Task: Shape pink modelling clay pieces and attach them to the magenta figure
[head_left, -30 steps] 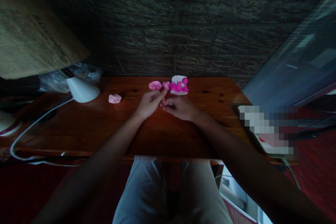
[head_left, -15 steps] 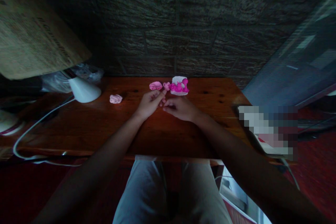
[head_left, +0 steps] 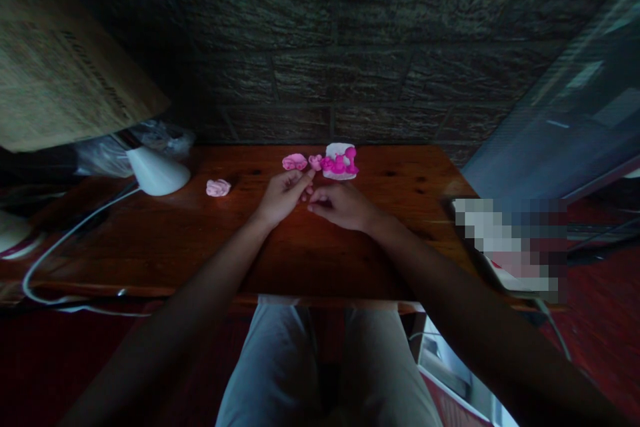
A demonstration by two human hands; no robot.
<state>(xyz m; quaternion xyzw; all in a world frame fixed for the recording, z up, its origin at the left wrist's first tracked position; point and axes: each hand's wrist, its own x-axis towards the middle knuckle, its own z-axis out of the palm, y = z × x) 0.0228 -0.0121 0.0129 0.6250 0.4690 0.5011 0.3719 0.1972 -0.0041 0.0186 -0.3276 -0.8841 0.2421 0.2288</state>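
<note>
Hands: almost no movement since the earlier frame – only the whole view has shifted slightly. Left hand [head_left: 283, 197] and right hand [head_left: 343, 203] stay close together.
Fingers: curled narrow on both hands; whether something small is between them, I cannot tell.
Pink pieces: beyond the left hand lie a pink, bumpy oval piece [head_left: 295, 161] and a small pink lobed piece [head_left: 315, 162], the second near the left thumb.
White base: magenta rounded shapes [head_left: 351, 155] lie over a white flat piece [head_left: 336, 149], beyond the right hand.
Tabletop: brown wooden tabletop [head_left: 310, 260] carries all these – also a pale pink crumpled lump [head_left: 219, 187], well apart at left.
</note>
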